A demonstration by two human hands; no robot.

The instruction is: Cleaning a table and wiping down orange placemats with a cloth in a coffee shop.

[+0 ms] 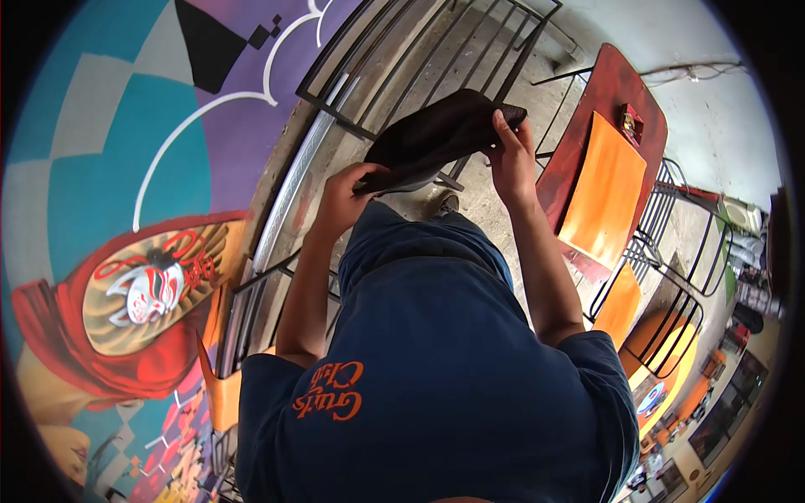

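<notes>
A piece of dark brown, flexible material (434, 138), cloth or leather, is stretched between my two hands in front of my thighs. My left hand (352, 195) pinches its lower left edge. At the upper right corner, my right hand (512, 154) grips it between thumb and fingers, with the thumb on top. Part of the material sags between the hands, and its underside is mostly hidden. Beneath it is a black metal frame of parallel bars (465, 63).
To the right stands a red-brown wooden table (651, 100) bearing an orange sheet (604, 188) and a small red box (631, 124). Black metal chairs (682, 270) stand beside it. A painted mural wall (151, 126) runs along the left. My shoe (449, 204) shows on the concrete floor.
</notes>
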